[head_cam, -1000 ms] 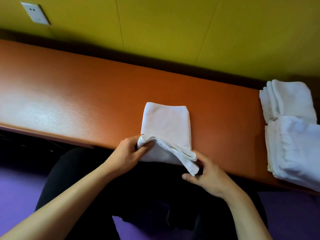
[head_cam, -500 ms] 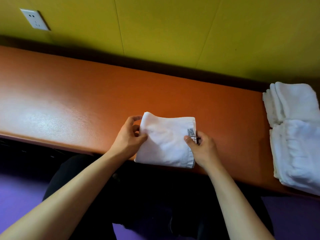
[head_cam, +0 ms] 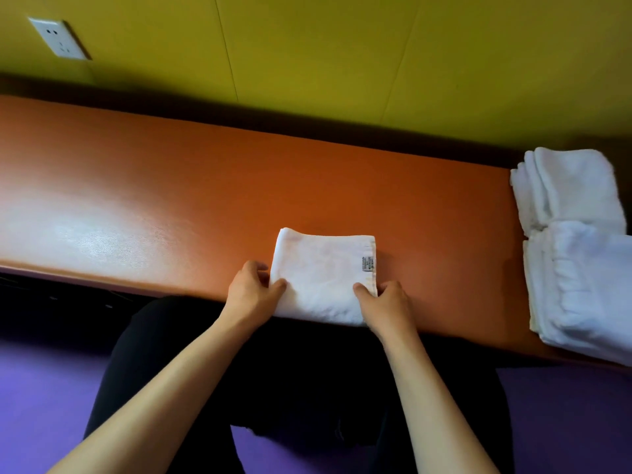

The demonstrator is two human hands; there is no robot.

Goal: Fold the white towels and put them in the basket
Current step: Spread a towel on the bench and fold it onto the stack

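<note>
Orange table [head_cam: 205, 186] against a yellow-green wall [head_cam: 342, 56], white socket [head_cam: 58, 38] upper left, purple floor [head_cam: 41, 388].

**White on orange, yellow behind**

The folded towel [head_cam: 323, 277] is plain white with a small grey label [head_cam: 368, 263]. The stacked towels [head_cam: 578, 248] are white too. The tabletop [head_cam: 171, 200] is glossy orange, the wall [head_cam: 307, 56] mustard yellow with a white socket [head_cam: 58, 38], the floor [head_cam: 44, 388] purple.
</note>
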